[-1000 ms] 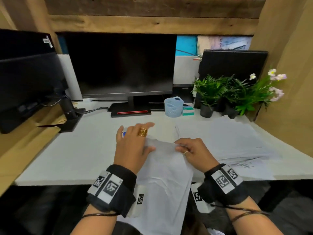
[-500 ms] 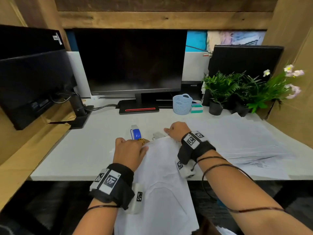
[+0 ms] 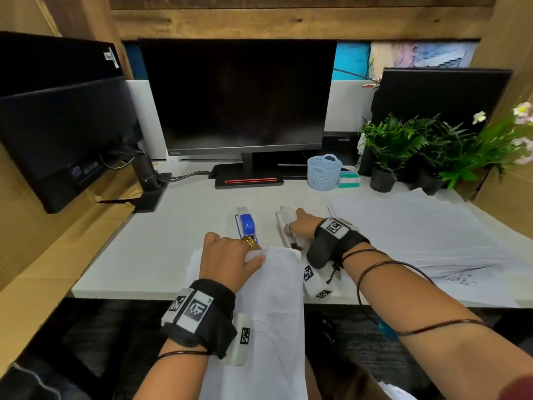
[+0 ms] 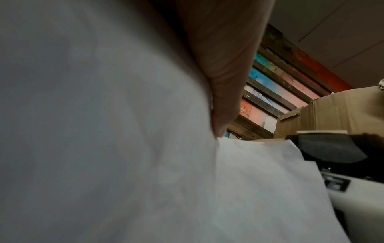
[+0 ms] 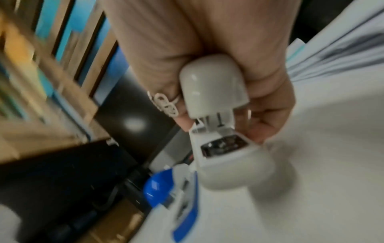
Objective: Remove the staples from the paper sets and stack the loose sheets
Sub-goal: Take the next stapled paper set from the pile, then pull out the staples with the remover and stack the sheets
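A white paper set [image 3: 274,307] hangs over the desk's front edge. My left hand [image 3: 230,258] grips its top edge, thumb on the sheet; the left wrist view shows that thumb [image 4: 224,82] pressed on the paper set [image 4: 124,164]. My right hand [image 3: 300,226] is curled round a white stapler-like tool [image 3: 285,226] lying on the desk just beyond the paper. Seen from the right wrist, the white tool [image 5: 214,92] sits in my fingers with its jaws apart. A blue and white stapler [image 3: 246,225] lies left of it, also visible as the blue stapler [image 5: 166,189].
A spread of loose sheets [image 3: 418,235] covers the desk's right side. A light blue basket [image 3: 323,171], potted plants [image 3: 403,151] and a monitor [image 3: 239,96] stand at the back. A second monitor [image 3: 63,125] hangs at the left.
My right hand left the paper, reached forward over the desk and closed round the white tool. My left hand curled down on the paper's top edge. The head view shifted.
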